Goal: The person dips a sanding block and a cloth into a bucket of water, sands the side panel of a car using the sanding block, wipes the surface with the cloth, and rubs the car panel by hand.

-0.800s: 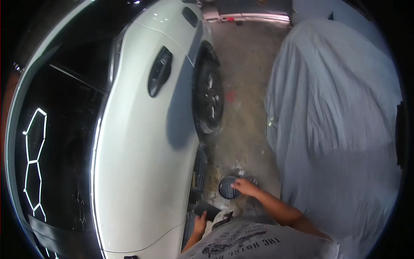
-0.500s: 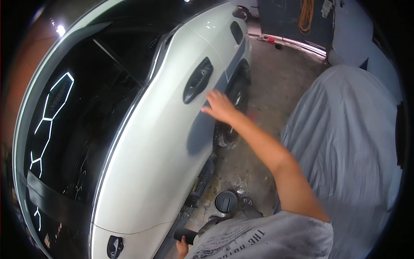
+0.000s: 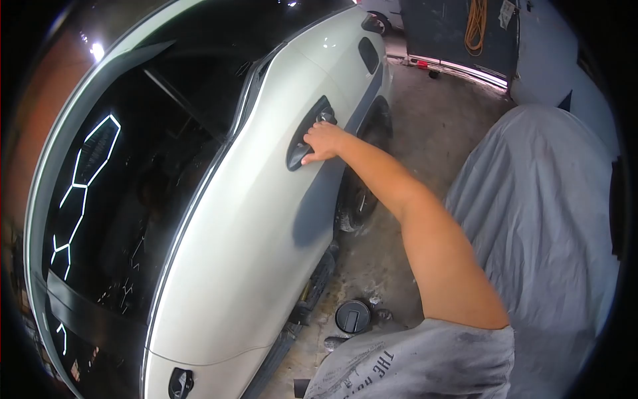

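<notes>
My right hand (image 3: 321, 141) is on the black door handle (image 3: 325, 116) of a white car door (image 3: 232, 219). Its fingers curl over the handle, while the thumb rests lower, by the dark recess (image 3: 297, 158). The hand hides most of the handle's middle. My left hand is out of view. At the bottom edge, beside my grey shirt (image 3: 425, 359), a bit of a black object (image 3: 302, 387) shows.
A second door handle (image 3: 180, 384) sits low on the car. A round black-lidded container (image 3: 352, 316) stands on the concrete floor (image 3: 432, 120). To the right is a large grey-covered shape (image 3: 531, 219). An orange cord (image 3: 475, 30) hangs at the back.
My right hand has moved from beside the door onto the handle, its fingers now curled over it. My left hand, which held a black object at the bottom, has left the view.
</notes>
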